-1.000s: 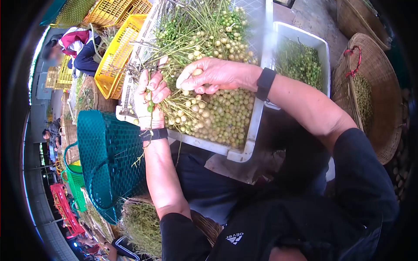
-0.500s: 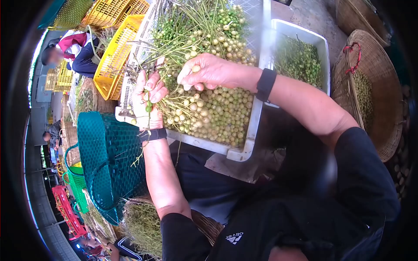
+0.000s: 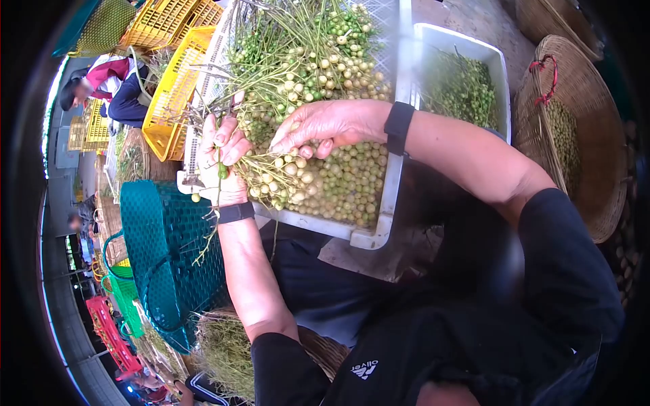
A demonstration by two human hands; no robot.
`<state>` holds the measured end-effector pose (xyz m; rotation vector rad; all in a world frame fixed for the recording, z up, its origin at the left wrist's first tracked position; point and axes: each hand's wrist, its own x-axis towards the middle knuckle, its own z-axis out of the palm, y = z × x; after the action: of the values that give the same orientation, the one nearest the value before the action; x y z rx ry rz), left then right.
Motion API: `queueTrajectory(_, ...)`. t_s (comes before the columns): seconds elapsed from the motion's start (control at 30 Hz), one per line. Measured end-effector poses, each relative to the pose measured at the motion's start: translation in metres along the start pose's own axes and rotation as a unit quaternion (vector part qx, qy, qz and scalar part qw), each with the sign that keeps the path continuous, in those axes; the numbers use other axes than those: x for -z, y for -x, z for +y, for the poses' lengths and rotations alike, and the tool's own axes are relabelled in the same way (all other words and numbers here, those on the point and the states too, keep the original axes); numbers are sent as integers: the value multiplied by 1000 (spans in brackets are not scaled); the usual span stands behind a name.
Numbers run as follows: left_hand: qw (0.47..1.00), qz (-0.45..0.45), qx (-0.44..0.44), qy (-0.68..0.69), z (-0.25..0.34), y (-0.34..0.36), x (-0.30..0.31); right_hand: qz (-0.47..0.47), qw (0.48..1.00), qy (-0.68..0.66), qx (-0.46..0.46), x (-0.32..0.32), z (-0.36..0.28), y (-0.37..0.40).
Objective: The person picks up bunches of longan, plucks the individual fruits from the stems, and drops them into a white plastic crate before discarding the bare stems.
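My left hand (image 3: pixel 222 150) is closed round thin stems of a bunch of small round yellowish fruit (image 3: pixel 288 177). A green fruit shows against its palm, and loose twigs hang past the wrist. Close by on the right, my right hand (image 3: pixel 332 126) has thumb and fingers drawn together at the bunch; what lies between its fingertips is hidden. Both hands are over a white plastic crate (image 3: pixel 369 239). Loose yellowish fruit (image 3: pixel 352 183) fills its near part, while leafless stems (image 3: pixel 284 34) and green fruit (image 3: pixel 349 30) lie farther back.
A white tub (image 3: pixel 502 81) of green fruit and a wicker basket (image 3: pixel 599 135) stand right. On the left are a yellow crate (image 3: pixel 169 101), a teal woven basket (image 3: pixel 169 243) and a heap of stalks (image 3: pixel 223 345). A person (image 3: pixel 122 81) sits farther back.
My right hand has lowered towards the bunch in my left hand. The pale fruit seen at its fingers before no longer shows there. My left hand keeps its hold.
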<state>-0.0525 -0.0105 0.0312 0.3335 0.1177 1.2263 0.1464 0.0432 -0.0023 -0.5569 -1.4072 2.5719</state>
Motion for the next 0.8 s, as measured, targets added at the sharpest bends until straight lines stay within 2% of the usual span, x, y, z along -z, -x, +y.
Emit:
queueTrajectory(0.17,1000,3,-1,-10,-3,0,-2,-8,998,58,-7,3,4,-5)
queueTrajectory(0.23,996,56,-33,-53,-3,0,-1,-28,996,85,-11,7,9,-8)
queueTrajectory(0.3,999,30,-20,-35,-3,1,1,-7,993,114,-20,6,10,-7)
queueTrajectory(0.33,1000,4,-8,-16,-3,1,1,-7,993,114,-20,7,9,-6)
queueTrajectory(0.4,1000,3,-10,-15,1,1,0,-19,997,68,7,9,-2,1)
queueTrajectory(0.47,1000,1,-16,-16,4,4,-1,-32,996,81,6,15,-16,13)
queueTrajectory(0.53,997,23,-68,-25,5,7,-1,-22,999,32,34,24,-24,21)
queueTrajectory(0.6,999,10,-53,-3,6,7,0,-31,998,29,45,28,-25,25)
queueTrajectory(0.8,995,53,-78,19,6,9,-1,22,988,149,18,18,-20,30)
